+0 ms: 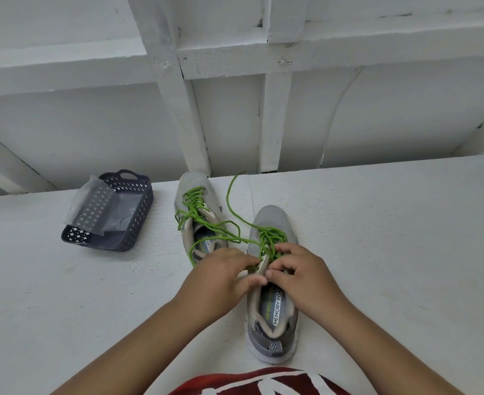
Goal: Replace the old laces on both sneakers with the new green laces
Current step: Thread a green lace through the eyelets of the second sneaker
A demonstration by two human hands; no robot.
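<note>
Two grey sneakers stand on the white table. The farther sneaker (195, 189) carries a green lace (194, 203) through its eyelets, its loose ends trailing toward me. The nearer sneaker (272, 315) sits right of it, heel toward me, with a green lace (269, 235) threaded over its front. A long loose end (229, 195) of this lace runs back to the table's far edge. My left hand (221, 276) and my right hand (300, 273) meet over the nearer sneaker's tongue. Their fingers pinch the lace at the top eyelets; the fingertips hide the exact grip.
A dark perforated plastic basket (138, 223) stands at the left with clear plastic packaging (92, 206) lying in and over it. The table's far edge (377, 163) drops off in front of a white wooden wall. My red shirt (263, 383) shows at the bottom.
</note>
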